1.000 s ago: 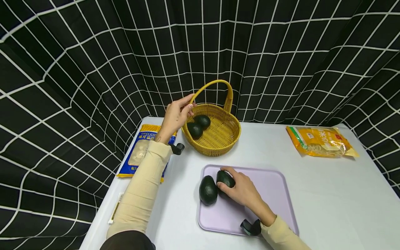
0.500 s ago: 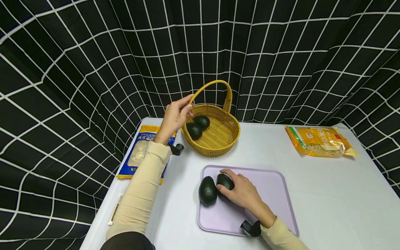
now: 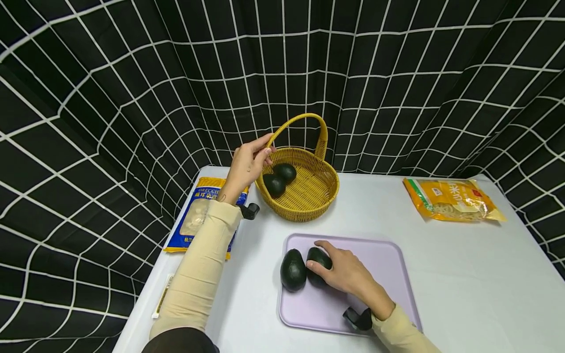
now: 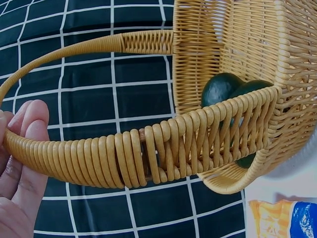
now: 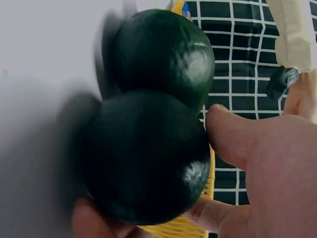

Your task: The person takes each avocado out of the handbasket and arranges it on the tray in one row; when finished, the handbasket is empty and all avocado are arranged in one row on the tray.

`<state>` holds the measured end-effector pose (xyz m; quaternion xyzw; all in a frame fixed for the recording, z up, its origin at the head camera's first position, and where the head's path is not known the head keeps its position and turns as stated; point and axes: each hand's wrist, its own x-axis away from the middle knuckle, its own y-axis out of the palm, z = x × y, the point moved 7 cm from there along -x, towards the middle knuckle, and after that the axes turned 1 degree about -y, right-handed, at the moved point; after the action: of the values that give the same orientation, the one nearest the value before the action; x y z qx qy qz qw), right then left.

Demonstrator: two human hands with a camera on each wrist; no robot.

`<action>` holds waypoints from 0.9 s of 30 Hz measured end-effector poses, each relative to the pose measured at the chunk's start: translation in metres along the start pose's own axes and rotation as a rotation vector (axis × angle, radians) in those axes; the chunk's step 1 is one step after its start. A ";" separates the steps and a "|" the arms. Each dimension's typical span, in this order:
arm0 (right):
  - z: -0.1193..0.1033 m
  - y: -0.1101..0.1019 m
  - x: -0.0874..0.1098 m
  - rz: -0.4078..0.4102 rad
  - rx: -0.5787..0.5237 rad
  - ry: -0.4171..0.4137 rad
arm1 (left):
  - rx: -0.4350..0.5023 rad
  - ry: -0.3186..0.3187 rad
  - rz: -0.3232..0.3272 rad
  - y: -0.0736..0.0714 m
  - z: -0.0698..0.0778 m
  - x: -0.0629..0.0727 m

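Note:
My left hand [image 3: 248,162] holds the handle of a yellow woven basket [image 3: 304,208] on its left side. In the left wrist view the thumb is mostly cut off, and the fingers lie behind the handle [image 4: 94,159]. Two dark green avocados [image 3: 275,185] rest together on the left of the basket's floor. On a pale purple tray [image 3: 366,274], my right hand [image 3: 346,269] grips one avocado [image 3: 319,260] with thumb and fingers around it. Another avocado [image 3: 293,270] lies right beside it on the left, seen behind the gripped one in the right wrist view.
A blue and yellow pasta bag [image 3: 192,220] lies at the left, partly under the left forearm. Near the left table edge is a small flat packet [image 3: 162,296]. An orange food bag [image 3: 454,200] lies at the back right. Black checked curtains surround the white table [image 3: 476,284].
My right hand has shifted very slightly to the right around the avocado. The left hand stays at the basket handle, and the basket has barely moved.

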<state>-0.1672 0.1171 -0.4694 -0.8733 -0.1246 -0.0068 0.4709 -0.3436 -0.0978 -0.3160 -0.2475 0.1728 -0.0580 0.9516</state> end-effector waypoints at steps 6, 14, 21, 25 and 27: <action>0.004 -0.001 -0.003 -0.044 0.009 0.033 | -0.005 -0.010 -0.003 0.000 0.000 -0.001; 0.005 -0.005 -0.005 -0.060 0.038 0.034 | 0.004 0.002 -0.009 0.001 0.000 -0.001; 0.006 -0.017 -0.011 -0.036 0.070 0.017 | -0.011 0.012 -0.008 0.000 0.000 -0.001; 0.004 -0.024 -0.014 -0.023 0.080 0.001 | -0.005 0.012 -0.012 0.000 -0.001 -0.001; 0.004 -0.027 -0.017 -0.016 0.075 -0.010 | -0.006 0.012 -0.011 -0.001 -0.001 -0.001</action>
<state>-0.1899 0.1306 -0.4517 -0.8539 -0.1343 -0.0015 0.5028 -0.3449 -0.0987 -0.3162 -0.2511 0.1774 -0.0643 0.9494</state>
